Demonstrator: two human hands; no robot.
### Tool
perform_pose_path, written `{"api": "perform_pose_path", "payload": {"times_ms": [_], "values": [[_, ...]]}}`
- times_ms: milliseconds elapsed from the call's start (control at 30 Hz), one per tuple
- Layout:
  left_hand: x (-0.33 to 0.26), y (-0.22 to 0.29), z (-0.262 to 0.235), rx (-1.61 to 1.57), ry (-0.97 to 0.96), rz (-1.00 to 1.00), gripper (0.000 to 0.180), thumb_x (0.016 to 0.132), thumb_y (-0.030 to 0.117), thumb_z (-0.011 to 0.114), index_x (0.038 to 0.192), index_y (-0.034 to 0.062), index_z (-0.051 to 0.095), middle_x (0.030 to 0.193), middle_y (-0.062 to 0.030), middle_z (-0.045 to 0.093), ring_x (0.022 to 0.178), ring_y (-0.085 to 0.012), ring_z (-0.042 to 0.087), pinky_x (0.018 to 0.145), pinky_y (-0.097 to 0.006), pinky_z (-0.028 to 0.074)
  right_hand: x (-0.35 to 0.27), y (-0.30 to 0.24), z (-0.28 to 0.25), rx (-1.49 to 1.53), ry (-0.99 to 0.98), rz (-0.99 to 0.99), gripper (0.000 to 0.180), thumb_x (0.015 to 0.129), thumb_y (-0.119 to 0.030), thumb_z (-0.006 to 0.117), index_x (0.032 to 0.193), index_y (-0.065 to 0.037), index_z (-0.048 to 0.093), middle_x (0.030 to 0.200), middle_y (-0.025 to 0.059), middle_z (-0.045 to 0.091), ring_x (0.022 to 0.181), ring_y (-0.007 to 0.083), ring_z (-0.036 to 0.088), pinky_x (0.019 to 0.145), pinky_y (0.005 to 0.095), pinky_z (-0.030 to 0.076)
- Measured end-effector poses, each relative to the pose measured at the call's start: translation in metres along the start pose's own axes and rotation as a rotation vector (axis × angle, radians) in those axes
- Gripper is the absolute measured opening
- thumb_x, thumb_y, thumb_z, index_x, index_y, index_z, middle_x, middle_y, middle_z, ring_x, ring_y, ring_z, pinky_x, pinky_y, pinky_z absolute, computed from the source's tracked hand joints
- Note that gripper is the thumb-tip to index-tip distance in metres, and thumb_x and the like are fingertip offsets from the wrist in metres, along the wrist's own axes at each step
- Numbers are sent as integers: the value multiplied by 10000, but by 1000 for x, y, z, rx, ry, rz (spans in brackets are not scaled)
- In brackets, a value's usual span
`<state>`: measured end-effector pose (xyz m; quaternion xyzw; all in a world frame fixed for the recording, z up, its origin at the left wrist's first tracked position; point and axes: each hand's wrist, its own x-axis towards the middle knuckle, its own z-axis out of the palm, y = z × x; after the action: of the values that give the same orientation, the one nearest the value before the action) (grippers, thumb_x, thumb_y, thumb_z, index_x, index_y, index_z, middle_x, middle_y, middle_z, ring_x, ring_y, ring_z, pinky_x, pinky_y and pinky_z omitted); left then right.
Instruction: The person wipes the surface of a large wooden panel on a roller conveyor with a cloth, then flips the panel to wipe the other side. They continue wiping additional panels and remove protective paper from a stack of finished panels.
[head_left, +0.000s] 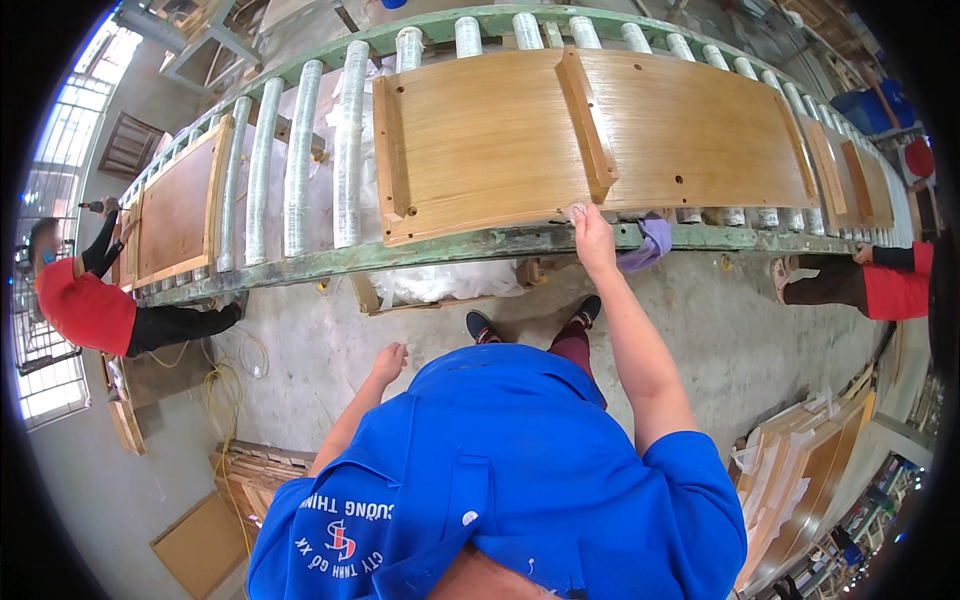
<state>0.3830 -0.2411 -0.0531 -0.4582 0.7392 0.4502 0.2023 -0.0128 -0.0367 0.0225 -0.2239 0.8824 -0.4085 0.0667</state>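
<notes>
A varnished wooden panel (pixel 475 125) with battens across it lies on the roller conveyor (pixel 300 170) in front of me. At its near edge, just below the middle batten (pixel 590 115), my right hand (pixel 594 238) pinches a small pale wad against the wood. The wad's exact kind is too small to tell. My left hand (pixel 391 361) hangs low beside my body, away from the panel, its fingers loosely curled in with nothing visible in them. Close to my right wrist, a purple cloth (pixel 652 243) drapes over the green front rail.
Another panel (pixel 178 205) rests on the rollers at left, beside a person in red (pixel 90 305) holding a tool. More panels (pixel 850 175) lie at right, near another person's red sleeve (pixel 897 283). Stacked boards (pixel 805 470) stand behind me; a yellow hose (pixel 226 395) trails across the floor.
</notes>
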Motion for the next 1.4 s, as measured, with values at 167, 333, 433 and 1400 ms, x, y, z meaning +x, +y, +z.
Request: {"api": "perform_pose_path", "payload": {"times_ms": [167,333,433,1400], "values": [[-1,6,4,18,-2,-12,355,898,316,381,858,26,583,705,-116,627,648,-229,601,618,-360,465,2,1,-3,1,-35,-2,215,875,-180,465,1013,-25,519,910,220,598,866,386,567,722,446,442],[-3,16,11,30,0,-2,356,895,315,377,846,28,583,698,-112,625,622,-229,596,610,-362,468,5,8,-6,39,-33,-34,207,871,-175,466,1006,-28,521,903,217,600,859,387,566,721,447,442],[-4,23,16,25,-3,-10,359,895,316,375,840,27,580,691,-107,622,618,-225,593,606,-358,467,8,10,-11,59,-36,-40,208,871,-174,463,1008,-29,520,901,215,601,855,387,567,720,449,441],[14,137,65,114,-43,71,321,907,270,396,832,8,565,697,-105,609,632,-198,595,582,-331,476,62,151,-162,-33,273,80,239,881,-230,464,962,-18,538,870,236,596,823,412,564,691,464,436]]}}
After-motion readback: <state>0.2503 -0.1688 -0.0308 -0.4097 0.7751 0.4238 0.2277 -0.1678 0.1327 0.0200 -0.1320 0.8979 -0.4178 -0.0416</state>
